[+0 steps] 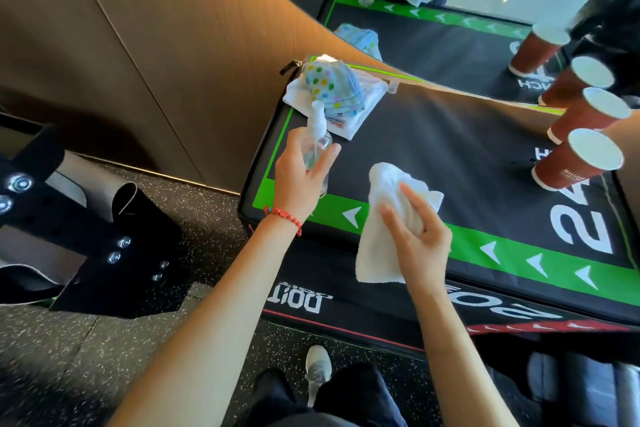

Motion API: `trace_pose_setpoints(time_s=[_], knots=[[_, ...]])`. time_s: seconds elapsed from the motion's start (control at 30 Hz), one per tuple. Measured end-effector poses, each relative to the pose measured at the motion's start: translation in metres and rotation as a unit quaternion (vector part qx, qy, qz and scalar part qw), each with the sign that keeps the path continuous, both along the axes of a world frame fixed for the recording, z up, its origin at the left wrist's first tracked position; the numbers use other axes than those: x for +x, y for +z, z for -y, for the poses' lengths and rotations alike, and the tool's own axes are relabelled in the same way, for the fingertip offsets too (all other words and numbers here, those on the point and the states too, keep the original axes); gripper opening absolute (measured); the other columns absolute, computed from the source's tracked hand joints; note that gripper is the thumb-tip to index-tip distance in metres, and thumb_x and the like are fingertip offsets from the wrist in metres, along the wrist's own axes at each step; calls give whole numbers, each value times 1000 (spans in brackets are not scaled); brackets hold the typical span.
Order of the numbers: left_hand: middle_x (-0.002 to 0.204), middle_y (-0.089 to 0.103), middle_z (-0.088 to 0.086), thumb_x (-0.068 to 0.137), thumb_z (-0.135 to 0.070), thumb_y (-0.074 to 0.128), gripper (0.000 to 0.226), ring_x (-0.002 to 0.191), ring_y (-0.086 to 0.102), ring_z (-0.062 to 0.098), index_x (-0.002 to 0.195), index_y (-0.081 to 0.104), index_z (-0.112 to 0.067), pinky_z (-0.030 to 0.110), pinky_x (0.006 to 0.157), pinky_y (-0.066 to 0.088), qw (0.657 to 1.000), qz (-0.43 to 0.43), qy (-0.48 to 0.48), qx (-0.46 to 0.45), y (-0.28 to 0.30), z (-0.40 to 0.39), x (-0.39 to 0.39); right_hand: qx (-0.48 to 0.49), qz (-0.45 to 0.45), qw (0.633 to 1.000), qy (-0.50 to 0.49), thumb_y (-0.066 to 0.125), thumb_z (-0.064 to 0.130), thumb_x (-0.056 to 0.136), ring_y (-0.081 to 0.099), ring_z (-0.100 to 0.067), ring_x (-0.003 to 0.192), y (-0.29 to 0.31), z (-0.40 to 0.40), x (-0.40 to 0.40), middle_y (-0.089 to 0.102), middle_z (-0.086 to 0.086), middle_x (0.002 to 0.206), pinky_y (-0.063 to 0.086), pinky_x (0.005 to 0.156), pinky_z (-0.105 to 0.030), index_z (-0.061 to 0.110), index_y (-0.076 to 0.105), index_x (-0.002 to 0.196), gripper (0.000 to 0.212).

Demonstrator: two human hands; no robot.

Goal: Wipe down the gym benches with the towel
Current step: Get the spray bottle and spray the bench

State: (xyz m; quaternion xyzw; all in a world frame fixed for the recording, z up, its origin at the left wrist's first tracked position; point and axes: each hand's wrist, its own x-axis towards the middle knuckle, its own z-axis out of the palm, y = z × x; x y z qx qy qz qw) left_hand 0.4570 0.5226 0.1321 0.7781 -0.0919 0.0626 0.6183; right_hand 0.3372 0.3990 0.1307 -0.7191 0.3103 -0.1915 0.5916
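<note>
Hands work at frame centre over the black-and-green worktop [450, 135]. Left hand [298, 180] has its grip around a clear spray bottle [317, 146]; right hand [420, 243] clutches the white towel [384, 218].

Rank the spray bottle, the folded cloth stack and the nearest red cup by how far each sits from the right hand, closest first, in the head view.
From the right hand, holding the white towel:
1. Spray bottle, to the left, held in the left hand.
2. Nearest red cup, to the right, at the pad's edge.
3. Folded cloth stack, at the far left corner.
</note>
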Motion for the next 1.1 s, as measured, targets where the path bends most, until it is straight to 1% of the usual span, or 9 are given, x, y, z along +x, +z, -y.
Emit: trace_pose_setpoints(time_s=[0.1,0.17,0.37,0.53,0.67,0.77,0.9,1.0,1.1], knots=[[81,59,-10,76,-48,59,29,76,65,19,92,49,-27,32,72,52,998,-6,-4,-58,8,-18,-10,-4,5,1000,10,73,26,78,51,24,78,3,-11,1,56,32,94,38,68,4,40,62,106,33],[73,57,-9,74,-48,57,26,63,62,12,85,49,-26,38,68,54,995,-22,9,-100,11,-34,-20,-6,5,1000,24,73,26,78,51,24,79,4,-23,2,56,32,95,39,69,4,40,62,107,33],[58,52,2,76,-45,55,26,49,54,21,71,47,-21,28,50,45,986,-76,86,-120,7,-92,-56,6,13,996,86,72,23,79,50,26,80,2,-75,-2,56,31,96,38,72,4,34,63,110,34],[60,58,8,78,-44,51,28,50,58,24,69,52,-18,34,54,48,973,-139,141,-118,-6,-144,-93,5,7,987,162,71,19,81,50,27,82,-5,-124,-8,60,24,101,37,72,4,29,63,111,32],[62,60,4,87,-31,53,24,48,59,12,79,54,-9,29,54,50,957,-182,182,-135,-17,-182,-125,-10,-26,976,216,71,26,80,53,9,77,-12,-160,-12,57,25,93,40,67,-2,36,63,110,32],[64,58,4,93,-17,54,15,49,59,12,84,53,-6,27,53,50,937,-196,243,-156,-26,-206,-150,-12,-38,964,262,72,28,80,53,2,86,-17,-182,-16,57,21,94,38,72,-11,35,64,112,34],[67,54,7,94,-15,53,12,56,56,17,82,52,-13,19,49,47,921,-174,306,-166,-34,-221,-187,-8,-36,937,346,72,25,79,53,6,81,-23,-200,-24,57,23,90,37,65,2,32,64,113,35],[67,53,12,94,-16,52,15,57,54,19,79,53,-13,18,48,45,897,-173,371,-167,-36,-219,-212,-12,-41,910,413,72,25,79,56,1,83,-28,-205,-29,56,27,86,43,76,-11,30,64,113,36],[61,52,14,94,-16,52,23,50,51,19,73,54,-8,17,44,44,857,-171,449,-185,-39,-211,-237,-9,-60,877,476,72,29,79,57,-6,91,-32,-204,-37,59,16,92,45,81,-25,33,64,113,35]])
